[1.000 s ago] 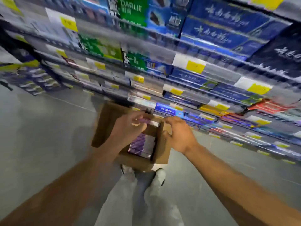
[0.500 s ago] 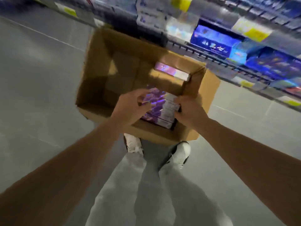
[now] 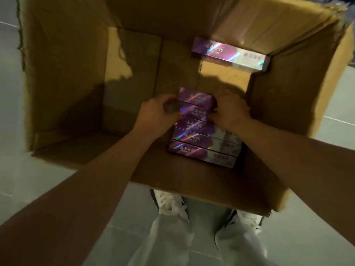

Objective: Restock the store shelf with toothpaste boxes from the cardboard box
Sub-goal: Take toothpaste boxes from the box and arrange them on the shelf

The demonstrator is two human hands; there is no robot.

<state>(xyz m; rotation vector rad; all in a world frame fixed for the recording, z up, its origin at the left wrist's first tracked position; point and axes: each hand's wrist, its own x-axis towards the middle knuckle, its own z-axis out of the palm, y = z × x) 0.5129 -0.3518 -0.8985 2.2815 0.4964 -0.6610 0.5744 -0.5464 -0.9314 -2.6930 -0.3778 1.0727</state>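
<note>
Five purple toothpaste boxes (image 3: 199, 129) lie side by side in a row on the floor of the open cardboard box (image 3: 63, 73), toward its five o'clock corner. Both hands reach into the row's far end: the left hand (image 3: 155, 114), at nine o'clock of the two farthest boxes, curls its fingers around their left ends, and the right hand (image 3: 231, 110), at three o'clock, clamps their right ends. One more toothpaste box (image 3: 228, 53) rests apart at one o'clock, against the far wall.
</note>
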